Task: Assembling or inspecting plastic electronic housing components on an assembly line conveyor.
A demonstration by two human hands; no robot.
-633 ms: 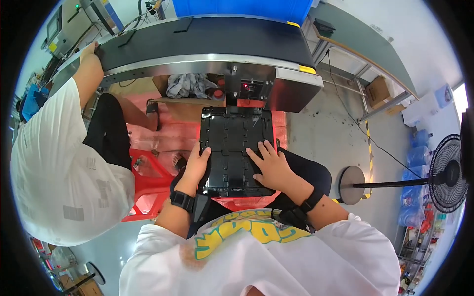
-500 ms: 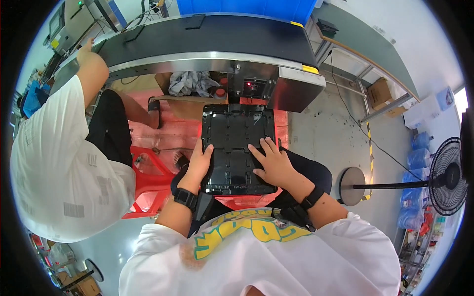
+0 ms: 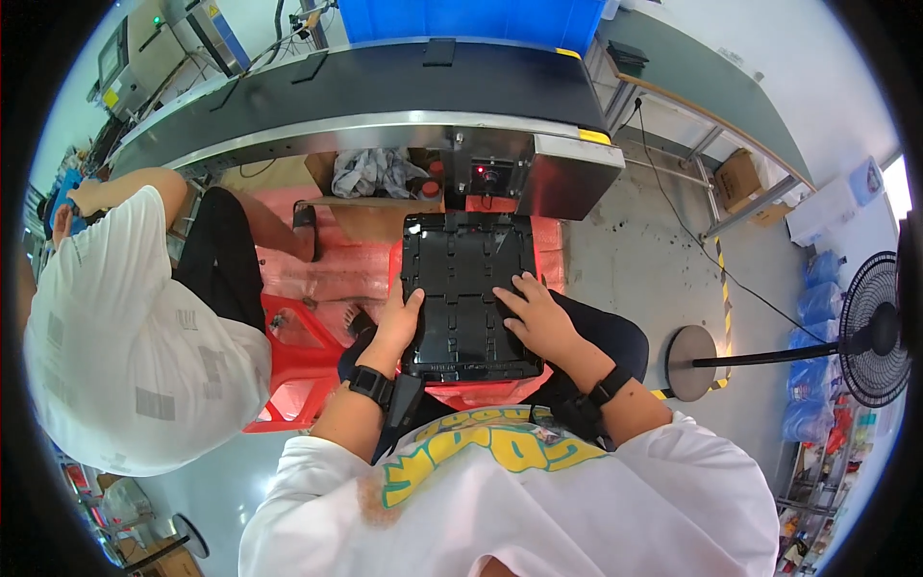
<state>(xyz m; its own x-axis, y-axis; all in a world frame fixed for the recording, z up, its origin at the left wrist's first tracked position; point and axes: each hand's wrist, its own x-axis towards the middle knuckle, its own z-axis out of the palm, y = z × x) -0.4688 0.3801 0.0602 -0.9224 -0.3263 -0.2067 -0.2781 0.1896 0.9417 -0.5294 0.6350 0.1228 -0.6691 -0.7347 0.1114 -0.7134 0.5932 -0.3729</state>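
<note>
Tray: black moulded panel lies flat on the lap, at 12 o'clock from the chest, below the conveyor.
Left hand: at the panel's 9 o'clock edge, fingers curled over the rim, gripping it.
Right hand: fingers spread flat on the panel's 4 o'clock area, pressing, not closed.
Change: the panel looks barely shifted from half a second ago; both hands have kept their places.
Neighbour: a seated person at 9 o'clock; red stool between.
</note>
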